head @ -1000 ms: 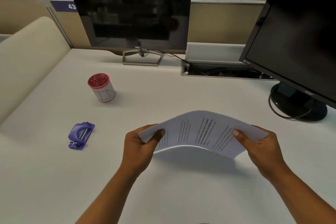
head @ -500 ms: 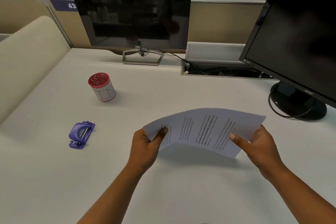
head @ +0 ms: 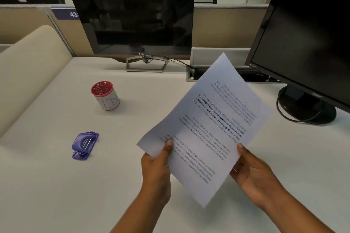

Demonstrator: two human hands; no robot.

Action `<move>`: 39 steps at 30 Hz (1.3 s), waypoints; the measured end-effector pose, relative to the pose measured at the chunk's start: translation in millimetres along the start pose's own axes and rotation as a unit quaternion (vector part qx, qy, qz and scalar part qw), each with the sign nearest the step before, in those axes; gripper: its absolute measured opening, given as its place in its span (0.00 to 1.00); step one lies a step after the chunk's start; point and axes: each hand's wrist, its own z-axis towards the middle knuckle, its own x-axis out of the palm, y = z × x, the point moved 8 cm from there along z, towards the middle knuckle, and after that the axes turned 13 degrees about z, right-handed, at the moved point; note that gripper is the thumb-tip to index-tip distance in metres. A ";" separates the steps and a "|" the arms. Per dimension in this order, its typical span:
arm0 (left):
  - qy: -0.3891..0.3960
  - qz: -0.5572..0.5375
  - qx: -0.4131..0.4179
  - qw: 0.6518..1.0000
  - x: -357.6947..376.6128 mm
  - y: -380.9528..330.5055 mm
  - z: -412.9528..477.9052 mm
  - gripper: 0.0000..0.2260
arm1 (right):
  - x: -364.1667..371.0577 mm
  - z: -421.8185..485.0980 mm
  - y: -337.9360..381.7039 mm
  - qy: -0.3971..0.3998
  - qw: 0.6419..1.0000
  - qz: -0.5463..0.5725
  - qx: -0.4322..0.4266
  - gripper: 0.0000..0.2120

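Observation:
A stack of white printed sheets point(head: 206, 125) is held up above the white desk point(head: 47, 185), tilted with its far corner pointing toward the monitors. My left hand point(head: 156, 168) pinches its left corner, thumb on top. My right hand point(head: 253, 174) holds the right edge, thumb on the printed face and fingers behind the paper. The text reads sideways from here.
A purple hole punch point(head: 85, 145) lies at the left of the desk. Behind it stands a red-rimmed white cup point(head: 106, 95). A dark monitor point(head: 132, 17) stands at the back, a second monitor point(head: 306, 43) at the right, with a cable tray point(head: 191, 75) between them.
The paper stack went from lying wide and bowed between both hands to raised and turned, its far corner now pointing up and away. Both hands kept their hold and moved closer to me.

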 end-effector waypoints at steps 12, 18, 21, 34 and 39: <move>0.149 0.167 0.063 0.973 0.7 -35.9 8.4 0.35 | 51.1 -9.4 67.5 0.112 0.969 -0.119 -0.186 0.16; 0.191 0.210 0.102 0.953 1.2 -70.7 21.5 0.31 | 60.2 -18.1 84.6 0.127 0.939 -0.204 -0.246 0.11; 0.209 0.246 0.149 0.935 14.3 -83.0 19.6 0.24 | 67.4 -26.8 81.6 0.137 0.920 -0.248 -0.271 0.10; 0.098 0.217 0.265 0.934 22.8 -84.2 -6.5 0.13 | 95.2 -55.7 82.9 0.161 0.851 -0.345 -0.361 0.05; 0.118 0.214 0.243 0.939 25.2 -76.0 -9.5 0.10 | 86.6 -47.3 75.4 0.149 0.873 -0.330 -0.326 0.08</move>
